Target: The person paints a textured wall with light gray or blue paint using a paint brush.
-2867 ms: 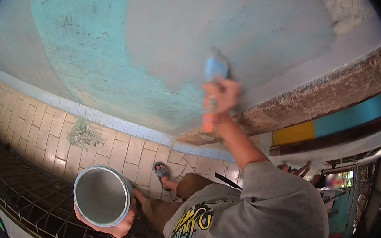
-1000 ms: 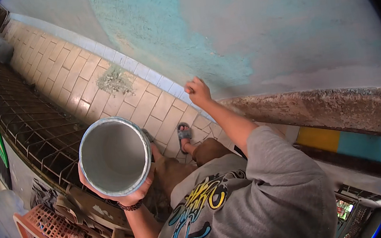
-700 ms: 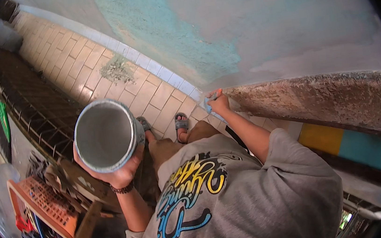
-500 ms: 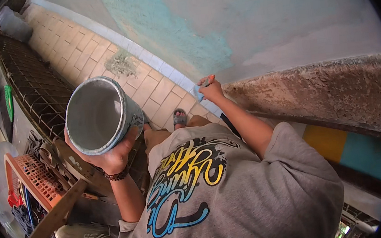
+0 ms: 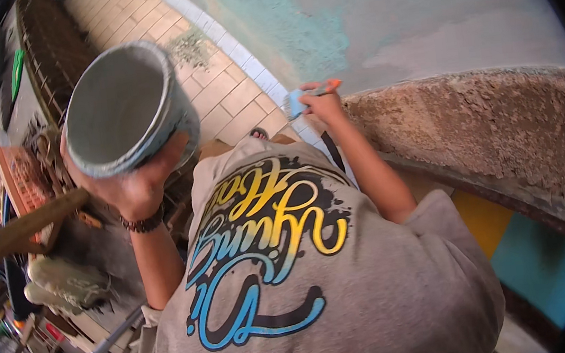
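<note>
My left hand [image 5: 138,179] grips a paint-smeared round bucket [image 5: 123,107] from below and the side, tilted so its grey inside faces me. Whatever lies at the bottom of the bucket is hard to make out. Over by the wall, my right hand [image 5: 325,107] is closed around the handle of a paintbrush [image 5: 295,104] with an orange handle end and a light-blue head. The brush head is over the light-blue tile strip at the wall's foot. Beyond it rises the wall [image 5: 410,15], patched in grey and turquoise.
A rough bare ledge [image 5: 463,114] runs along the right. At left stand an orange plastic basket [image 5: 25,178], a wooden plank [image 5: 23,227] and cluttered goods. Pale floor tiles [image 5: 224,92] lie ahead, with a grey-green stain [image 5: 190,49].
The bucket and my left hand have moved up and left in view. The brush has turned, so its head and orange handle end show more plainly. My viewpoint has shifted too.
</note>
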Available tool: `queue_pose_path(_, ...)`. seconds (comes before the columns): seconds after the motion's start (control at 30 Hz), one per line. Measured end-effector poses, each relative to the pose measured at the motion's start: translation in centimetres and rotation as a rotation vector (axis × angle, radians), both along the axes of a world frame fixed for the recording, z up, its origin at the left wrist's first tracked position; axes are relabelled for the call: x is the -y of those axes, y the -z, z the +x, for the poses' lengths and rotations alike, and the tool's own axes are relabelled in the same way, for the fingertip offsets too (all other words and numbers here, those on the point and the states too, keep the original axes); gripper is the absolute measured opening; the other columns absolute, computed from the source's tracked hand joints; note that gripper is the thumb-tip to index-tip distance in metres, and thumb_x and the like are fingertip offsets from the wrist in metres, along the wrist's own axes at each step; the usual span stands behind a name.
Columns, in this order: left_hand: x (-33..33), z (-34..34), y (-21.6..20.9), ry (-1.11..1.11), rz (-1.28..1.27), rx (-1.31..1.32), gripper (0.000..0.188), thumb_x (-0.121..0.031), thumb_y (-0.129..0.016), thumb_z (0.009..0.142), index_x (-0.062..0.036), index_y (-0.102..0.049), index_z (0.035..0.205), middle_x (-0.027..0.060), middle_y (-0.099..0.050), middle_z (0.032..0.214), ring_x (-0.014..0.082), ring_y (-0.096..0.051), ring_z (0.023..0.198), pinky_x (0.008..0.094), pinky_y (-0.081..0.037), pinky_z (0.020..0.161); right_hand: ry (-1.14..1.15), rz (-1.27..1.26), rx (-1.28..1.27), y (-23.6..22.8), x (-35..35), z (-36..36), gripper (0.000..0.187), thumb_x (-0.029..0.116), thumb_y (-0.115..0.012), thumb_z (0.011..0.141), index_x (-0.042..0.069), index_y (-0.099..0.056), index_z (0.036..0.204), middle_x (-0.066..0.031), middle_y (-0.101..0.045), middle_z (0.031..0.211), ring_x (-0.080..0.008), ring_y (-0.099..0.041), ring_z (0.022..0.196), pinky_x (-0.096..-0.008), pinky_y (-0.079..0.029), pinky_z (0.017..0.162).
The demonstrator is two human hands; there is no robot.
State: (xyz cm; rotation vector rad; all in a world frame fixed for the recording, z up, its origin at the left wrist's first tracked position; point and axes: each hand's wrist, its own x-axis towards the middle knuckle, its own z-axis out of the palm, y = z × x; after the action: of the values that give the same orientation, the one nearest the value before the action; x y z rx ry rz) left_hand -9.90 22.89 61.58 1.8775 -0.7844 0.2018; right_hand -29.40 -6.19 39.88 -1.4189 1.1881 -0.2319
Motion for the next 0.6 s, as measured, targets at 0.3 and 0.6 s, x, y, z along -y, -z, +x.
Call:
queue_pose_path(0.3,-1.2,-1.8,-2.8,0.057,-0.194,-0.045,0.099,-0.021,-0.093,0.046,0.0014,-0.037,0.126,0.0129,-0.061,0.111,0.0234,-0.062,0.101,0.0358,-0.05,0.089,0.12,-0.024,0.052,-5.8,-0.9,-8.1,0.032,0.007,-0.067,0.081,0.007,-0.062,0.113,-0.0049,-0.062,0.084,-0.0131,-0.058,0.066,-0.0248,-0.05,0.048)
queue_pose_path(0.6,-6.1,-5.5,-0.3,0.031,-0.256,-0.183,0.108,-0.031,-0.091,0.047,-0.0013,-0.034,0.133,0.0121,-0.056,0.121,0.0246,-0.056,0.11,0.0405,-0.044,0.097,0.238,0.074,0.214,-5.7,-4.3,-7.1,0.031,0.012,-0.065,0.086,0.007,-0.059,0.116,-0.0049,-0.064,0.087,-0.0136,-0.062,0.071,-0.0263,-0.049,0.055)
